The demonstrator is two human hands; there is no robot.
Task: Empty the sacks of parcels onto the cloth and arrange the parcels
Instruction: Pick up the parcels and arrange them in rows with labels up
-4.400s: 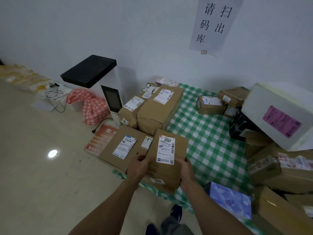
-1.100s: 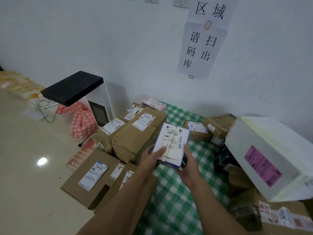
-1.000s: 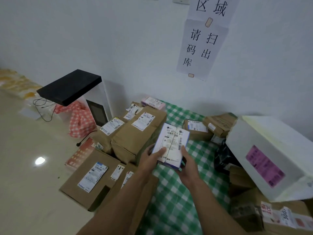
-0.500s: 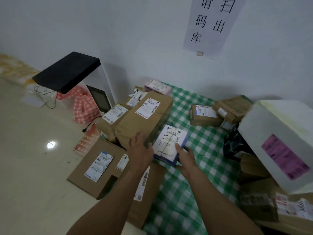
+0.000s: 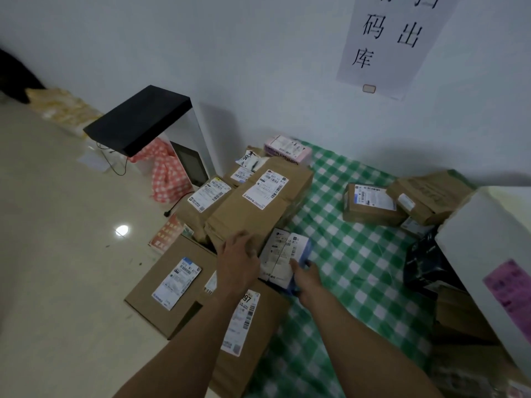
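I see the right hand (image 5: 305,275) pinching the small blue parcel (image 5: 283,255) at its near corner, thumb on the white label, fingers underneath. Parcel is tilted, label up, right against the near end of the tall brown carton (image 5: 258,205), at the edge of the green checked cloth (image 5: 359,254) and above the flat carton (image 5: 244,320) nearest me. Other side: left hand (image 5: 238,262) spread, fingers relaxed, resting on the tall carton's near end, gripping nothing. A small brown parcel (image 5: 370,205) lies farther right on the cloth, near the large white box (image 5: 485,239).

Green checked cloth (image 5: 359,254), cardboard parcels (image 5: 258,208), glossy floor (image 5: 57,268)
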